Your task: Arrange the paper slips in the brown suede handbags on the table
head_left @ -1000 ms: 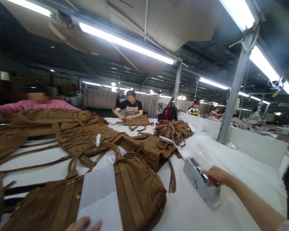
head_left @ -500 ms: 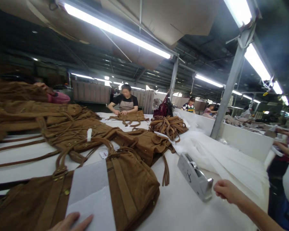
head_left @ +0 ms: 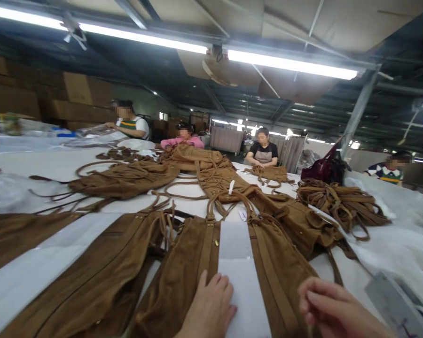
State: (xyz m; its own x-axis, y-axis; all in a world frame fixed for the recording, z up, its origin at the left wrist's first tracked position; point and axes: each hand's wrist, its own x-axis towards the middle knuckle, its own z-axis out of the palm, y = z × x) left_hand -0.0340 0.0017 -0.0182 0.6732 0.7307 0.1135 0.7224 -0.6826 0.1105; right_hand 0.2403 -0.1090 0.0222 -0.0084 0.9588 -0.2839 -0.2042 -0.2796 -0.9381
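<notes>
Nearest, the left hand (head_left: pixel 208 310) lies flat, fingers (head_left: pixel 221 286) spread open, on the brown suede bag (head_left: pixel 183 277) and the edge of the white paper sheet (head_left: pixel 240 277) wrapped over its middle. The right hand (head_left: pixel 333 310) hovers beside the bag, fingers curled loosely; whether they pinch anything cannot be told. A grey tape dispenser (head_left: pixel 396 307) sits just right on the table (head_left: pixel 352 281). Beyond lie more brown bags (head_left: pixel 127 178) and a strap bundle (head_left: pixel 341 199).

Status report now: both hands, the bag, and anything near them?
Left hand flat on brown suede bag beside white paper strip. Right hand curled, hovering. Grey tape dispenser at right.
</notes>
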